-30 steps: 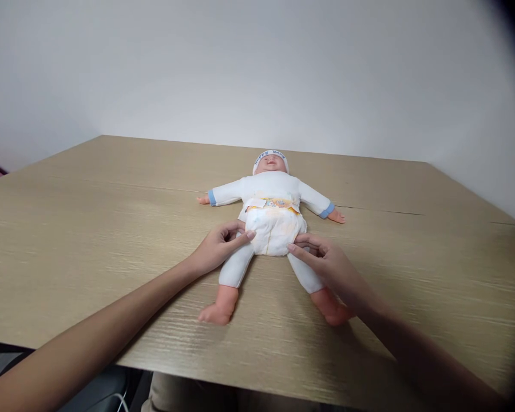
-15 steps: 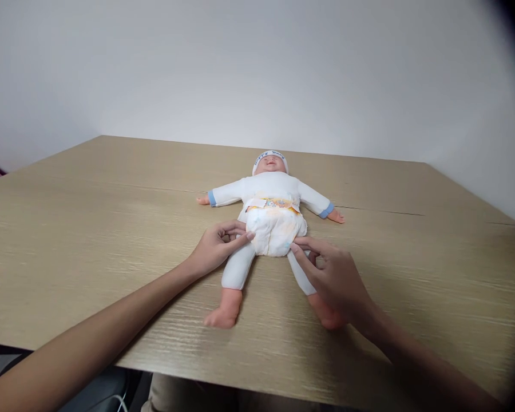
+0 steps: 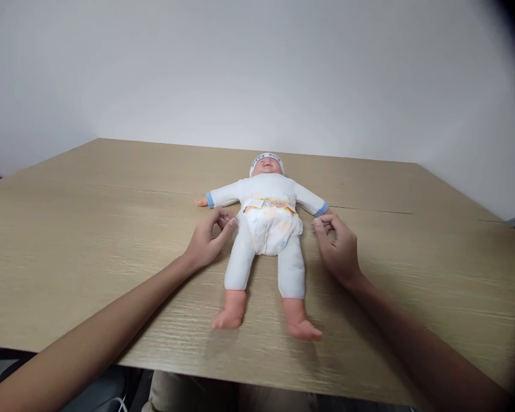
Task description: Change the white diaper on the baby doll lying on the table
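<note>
A baby doll [image 3: 264, 189] in a white suit and cap lies face up on the wooden table [image 3: 90, 240], arms spread, legs toward me. A white diaper [image 3: 271, 228] with a printed waistband is fastened around its hips. My left hand [image 3: 206, 240] rests on the table just left of the diaper, thumb and forefinger pinched together close to the diaper's side. My right hand [image 3: 338, 245] lies on the table to the right of the hips, fingers curled, near the doll's blue-cuffed wrist. Neither hand holds anything I can see.
The table's near edge [image 3: 257, 377] runs across the bottom, with my lap below it. A seam crosses the tabletop behind the doll. A plain white wall [image 3: 257, 68] stands behind the table.
Both hands left the diaper's leg openings and moved outward and up to the doll's hips. The doll's legs came closer together and lie straighter; its foot on the right is now uncovered.
</note>
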The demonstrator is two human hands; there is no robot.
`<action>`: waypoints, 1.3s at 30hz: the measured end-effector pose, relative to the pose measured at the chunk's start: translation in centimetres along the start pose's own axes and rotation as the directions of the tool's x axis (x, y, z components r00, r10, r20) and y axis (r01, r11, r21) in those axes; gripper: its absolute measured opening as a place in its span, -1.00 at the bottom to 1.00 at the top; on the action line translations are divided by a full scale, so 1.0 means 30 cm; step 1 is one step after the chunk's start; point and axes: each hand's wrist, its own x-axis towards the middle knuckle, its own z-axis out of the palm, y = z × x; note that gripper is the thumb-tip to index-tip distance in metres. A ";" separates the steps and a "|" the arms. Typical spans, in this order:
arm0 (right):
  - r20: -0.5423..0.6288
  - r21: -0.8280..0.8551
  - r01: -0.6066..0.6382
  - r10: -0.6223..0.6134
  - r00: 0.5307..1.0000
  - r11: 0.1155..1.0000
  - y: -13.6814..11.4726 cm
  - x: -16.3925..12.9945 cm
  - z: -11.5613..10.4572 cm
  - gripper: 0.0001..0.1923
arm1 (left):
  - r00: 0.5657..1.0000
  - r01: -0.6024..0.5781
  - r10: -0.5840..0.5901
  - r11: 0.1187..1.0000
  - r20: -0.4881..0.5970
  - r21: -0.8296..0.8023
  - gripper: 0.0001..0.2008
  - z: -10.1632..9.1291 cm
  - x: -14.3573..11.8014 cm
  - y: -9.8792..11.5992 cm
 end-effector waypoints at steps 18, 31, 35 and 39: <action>0.190 -0.336 0.119 -0.056 0.980 0.934 0.185 0.227 0.159 -0.32 | 0.998 0.061 -0.054 0.667 -0.034 0.743 -0.37 0.005 0.274 -0.188; 0.163 -0.301 -0.033 0.085 0.983 0.953 0.169 0.221 0.150 -0.41 | 0.990 0.140 -0.110 0.616 -0.092 0.775 -0.36 0.010 0.275 -0.178; 0.158 -0.294 -0.049 0.100 0.982 0.954 0.154 0.212 0.145 -0.37 | 0.983 0.177 -0.147 0.627 -0.108 0.758 -0.39 0.019 0.253 -0.142; 0.162 -0.278 -0.048 0.096 0.982 0.959 0.116 0.179 0.123 -0.36 | 0.974 0.223 -0.171 0.644 -0.147 0.732 -0.43 0.037 0.186 -0.071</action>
